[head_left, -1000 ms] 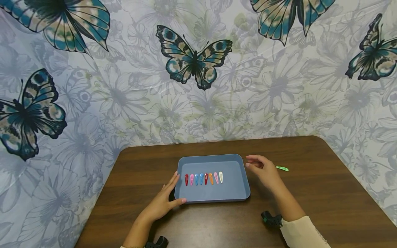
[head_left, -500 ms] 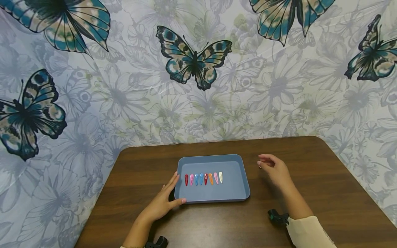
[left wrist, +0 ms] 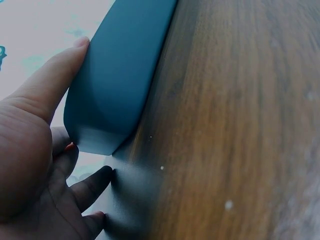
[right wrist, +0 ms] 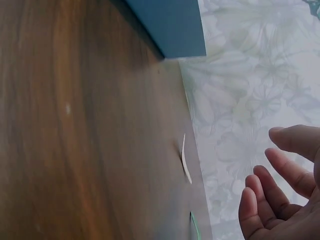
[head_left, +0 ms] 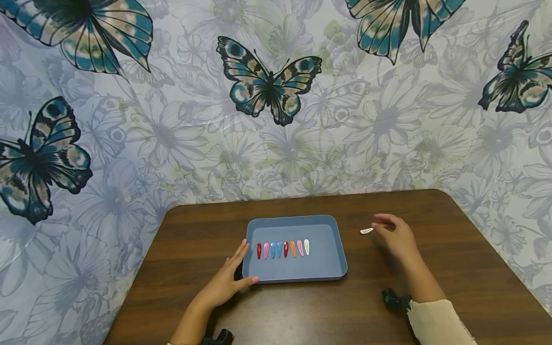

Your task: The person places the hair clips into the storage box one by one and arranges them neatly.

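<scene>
A blue-grey tray (head_left: pixel 327 263) holds a row of several snap hair clips (head_left: pixel 286 249) in red, pink, blue, orange and white. At its near left corner rests my left hand (head_left: pixel 225 282), thumb along the front rim and fingers straight by the left side. In the left wrist view the thumb touches the tray wall (left wrist: pixel 120 65). Right of the tray, my right hand (head_left: pixel 397 241) is over the table with loosely bent fingers and nothing in them. A white hair clip (head_left: pixel 366 231) lies just beside its fingertips. The right wrist view also shows a green hair clip (right wrist: pixel 194 226), hidden in the head view.
The brown wooden table (head_left: pixel 302 316) has rounded far corners. Behind it hangs a floral cloth (head_left: pixel 181 120) printed with large butterflies. A black wrist device (head_left: pixel 396 301) sits on the right forearm, another (head_left: pixel 219 337) on the left.
My right hand has moved right, away from the tray. The white clip on the table has come into sight, while the green clip is now covered. The left hand stays in place.
</scene>
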Action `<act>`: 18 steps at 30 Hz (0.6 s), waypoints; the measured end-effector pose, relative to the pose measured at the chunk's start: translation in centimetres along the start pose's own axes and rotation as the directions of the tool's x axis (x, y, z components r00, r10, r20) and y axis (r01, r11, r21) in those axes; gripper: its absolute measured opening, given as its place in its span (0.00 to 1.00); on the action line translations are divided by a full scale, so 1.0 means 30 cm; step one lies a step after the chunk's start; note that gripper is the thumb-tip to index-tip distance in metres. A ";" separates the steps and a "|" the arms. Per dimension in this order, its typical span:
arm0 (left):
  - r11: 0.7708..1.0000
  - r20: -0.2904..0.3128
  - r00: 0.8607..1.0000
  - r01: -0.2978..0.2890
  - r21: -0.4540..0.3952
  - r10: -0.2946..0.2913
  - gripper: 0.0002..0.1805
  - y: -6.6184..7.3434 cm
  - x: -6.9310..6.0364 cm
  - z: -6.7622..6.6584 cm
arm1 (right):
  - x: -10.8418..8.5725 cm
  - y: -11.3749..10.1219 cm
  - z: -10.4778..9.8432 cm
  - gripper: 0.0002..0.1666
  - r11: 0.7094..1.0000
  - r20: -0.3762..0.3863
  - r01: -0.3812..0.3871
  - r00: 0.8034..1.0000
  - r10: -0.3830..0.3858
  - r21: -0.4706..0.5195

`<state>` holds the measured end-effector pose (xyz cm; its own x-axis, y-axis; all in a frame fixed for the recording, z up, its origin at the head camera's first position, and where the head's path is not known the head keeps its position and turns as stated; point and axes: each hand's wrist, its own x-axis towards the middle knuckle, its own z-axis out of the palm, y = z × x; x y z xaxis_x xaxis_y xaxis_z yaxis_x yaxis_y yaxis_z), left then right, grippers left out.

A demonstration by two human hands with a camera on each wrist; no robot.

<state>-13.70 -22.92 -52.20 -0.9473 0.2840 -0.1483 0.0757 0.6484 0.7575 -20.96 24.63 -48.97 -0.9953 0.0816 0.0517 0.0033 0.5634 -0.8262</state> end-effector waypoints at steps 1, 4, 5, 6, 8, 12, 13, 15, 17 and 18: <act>1.000 0.001 1.000 0.000 0.001 0.000 0.54 0.000 0.000 0.000 | 0.002 0.005 -0.005 0.29 1.000 0.000 -0.004 1.000 0.004 0.000; 1.000 0.003 1.000 -0.003 -0.001 0.003 0.54 -0.001 0.001 0.000 | 0.006 0.021 -0.020 0.30 1.000 0.006 -0.019 1.000 0.019 -0.001; 1.000 0.004 1.000 -0.004 -0.002 0.004 0.54 -0.001 0.001 0.000 | 0.008 0.027 -0.025 0.30 1.000 0.008 -0.027 1.000 0.027 0.000; 1.000 0.004 1.000 -0.005 -0.001 0.005 0.54 -0.001 0.001 0.000 | 0.009 0.032 -0.029 0.31 0.999 0.012 -0.036 0.999 0.036 0.003; 1.000 0.005 1.000 -0.008 -0.005 0.008 0.54 0.000 0.001 0.000 | 0.010 0.041 -0.040 0.32 0.998 0.022 -0.055 0.998 0.055 0.015; 1.000 0.006 1.000 -0.006 -0.008 0.006 0.54 0.001 0.001 0.001 | 0.015 0.060 -0.058 0.36 0.994 0.035 -0.100 0.995 0.099 0.037; 1.000 0.006 1.000 -0.006 -0.009 0.006 0.54 0.001 0.001 0.001 | 0.015 0.063 -0.062 0.36 0.993 0.037 -0.108 0.994 0.107 0.040; 1.000 0.006 1.000 -0.005 -0.010 0.005 0.54 0.001 0.001 0.000 | 0.018 0.072 -0.069 0.37 0.992 0.042 -0.122 0.992 0.120 0.043; 1.000 0.007 1.000 -0.006 -0.009 0.006 0.54 -0.001 0.000 0.000 | 0.019 0.079 -0.075 0.37 0.991 0.041 -0.131 0.991 0.130 0.033; 1.000 0.007 1.000 -0.008 -0.009 0.008 0.54 -0.001 0.000 0.000 | 0.020 0.082 -0.078 0.37 0.990 0.041 -0.136 0.990 0.135 0.024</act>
<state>-13.72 -22.94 -52.24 -0.9446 0.2938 -0.1465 0.0805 0.6400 0.7641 -21.33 27.98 -49.67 -0.9889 0.1229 -0.0838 0.1366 0.5274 -0.8386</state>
